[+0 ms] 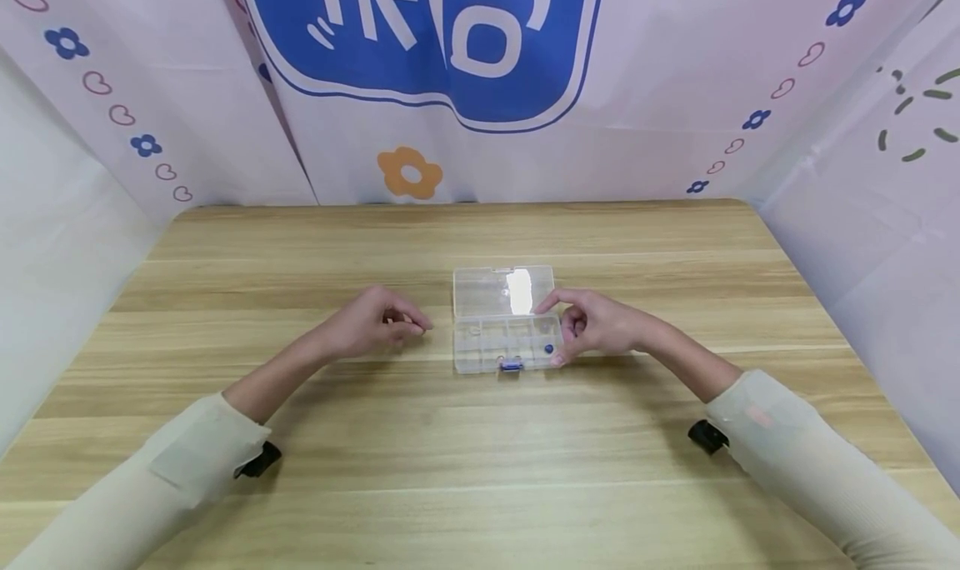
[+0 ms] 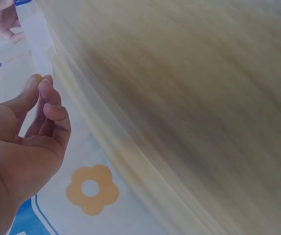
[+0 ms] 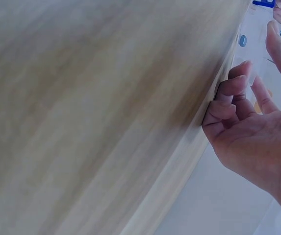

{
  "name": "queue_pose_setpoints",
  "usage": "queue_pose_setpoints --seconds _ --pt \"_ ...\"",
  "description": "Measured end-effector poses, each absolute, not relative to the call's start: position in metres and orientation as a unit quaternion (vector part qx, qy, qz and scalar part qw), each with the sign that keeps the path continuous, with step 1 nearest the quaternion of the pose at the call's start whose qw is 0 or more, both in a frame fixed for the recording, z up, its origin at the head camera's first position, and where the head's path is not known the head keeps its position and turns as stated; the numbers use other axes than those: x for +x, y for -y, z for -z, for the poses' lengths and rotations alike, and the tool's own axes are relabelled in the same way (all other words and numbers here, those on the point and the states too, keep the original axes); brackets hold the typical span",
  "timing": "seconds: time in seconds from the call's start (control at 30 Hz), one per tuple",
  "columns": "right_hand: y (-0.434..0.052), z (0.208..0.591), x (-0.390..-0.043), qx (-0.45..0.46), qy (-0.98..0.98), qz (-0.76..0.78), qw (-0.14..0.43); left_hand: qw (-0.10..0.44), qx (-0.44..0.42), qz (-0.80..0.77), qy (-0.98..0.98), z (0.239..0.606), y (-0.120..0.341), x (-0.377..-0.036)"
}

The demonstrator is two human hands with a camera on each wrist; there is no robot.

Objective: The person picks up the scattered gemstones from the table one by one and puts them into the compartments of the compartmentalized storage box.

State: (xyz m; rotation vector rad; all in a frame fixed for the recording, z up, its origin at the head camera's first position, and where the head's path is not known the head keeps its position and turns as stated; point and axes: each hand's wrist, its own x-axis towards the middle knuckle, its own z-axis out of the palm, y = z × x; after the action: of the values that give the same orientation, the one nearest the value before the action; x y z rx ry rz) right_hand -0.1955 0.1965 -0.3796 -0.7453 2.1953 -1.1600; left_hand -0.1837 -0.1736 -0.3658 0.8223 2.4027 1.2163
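A clear plastic compartment box [image 1: 480, 362] lies on the table with its lid [image 1: 483, 291] folded back, away from the person. One dark blue bead [image 1: 549, 348] sits in a compartment at its front right; the right wrist view also shows the blue bead [image 3: 243, 41] through the plastic. My right hand [image 1: 603, 324] holds the box's right end, thumb at the front corner and index finger near the hinge, other fingers curled. Left of the box, my left hand [image 1: 375, 324] pinches a tiny yellowish thing [image 2: 40, 76] between thumb and index fingertips; its kind is too small to tell.
The wood-grain table [image 1: 465, 453] reaches back to a white printed cloth [image 1: 345, 153] hanging behind it. A blue latch [image 1: 511, 366] is on the box's front edge. Dark wrist devices [image 1: 258, 460] show under both sleeves.
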Motion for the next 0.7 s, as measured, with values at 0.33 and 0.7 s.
queue_pose_setpoints --seconds 0.33,0.7 --pt "-0.196 0.379 -0.196 -0.280 -0.815 0.428 0.271 0.163 0.277 -0.430 -0.844 0.366 0.168 -0.182" --pt "-0.197 0.378 -0.195 -0.282 -0.811 0.434 0.273 0.155 0.302 -0.440 -0.831 0.367 0.159 -0.184"
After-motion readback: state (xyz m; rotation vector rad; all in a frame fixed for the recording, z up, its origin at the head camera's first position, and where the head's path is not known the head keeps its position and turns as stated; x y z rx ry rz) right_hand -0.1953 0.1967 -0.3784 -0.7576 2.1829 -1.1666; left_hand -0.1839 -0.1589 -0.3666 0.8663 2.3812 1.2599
